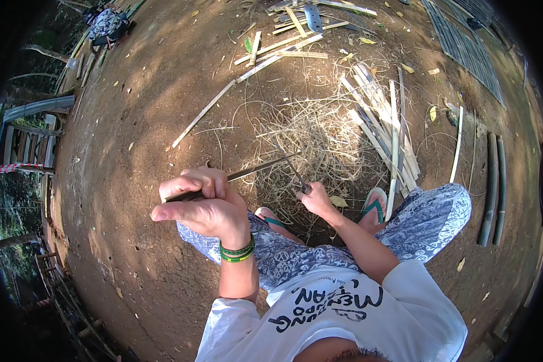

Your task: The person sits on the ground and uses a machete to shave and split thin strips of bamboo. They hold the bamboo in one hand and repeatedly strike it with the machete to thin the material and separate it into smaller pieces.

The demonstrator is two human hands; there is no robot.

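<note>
My left hand (pixel 200 205), with green bands at the wrist, is closed around one end of a thin dark bamboo strip (pixel 256 169) that runs up and to the right. My right hand (pixel 315 200) grips the handle of a knife (pixel 297 176), and its blade meets the strip near the far end. Both hands are raised above my knees, over a heap of pale shavings (pixel 311 142) on the dirt. I sit with patterned trousers and green sandals (pixel 374 205).
A bundle of split bamboo slats (pixel 380 120) lies to the right of the shavings. More slats and a broad blade (pixel 312 18) lie at the top. Two round poles (pixel 493 187) lie at the right, a woven panel (pixel 464 45) upper right, a wooden frame (pixel 27 145) at the left.
</note>
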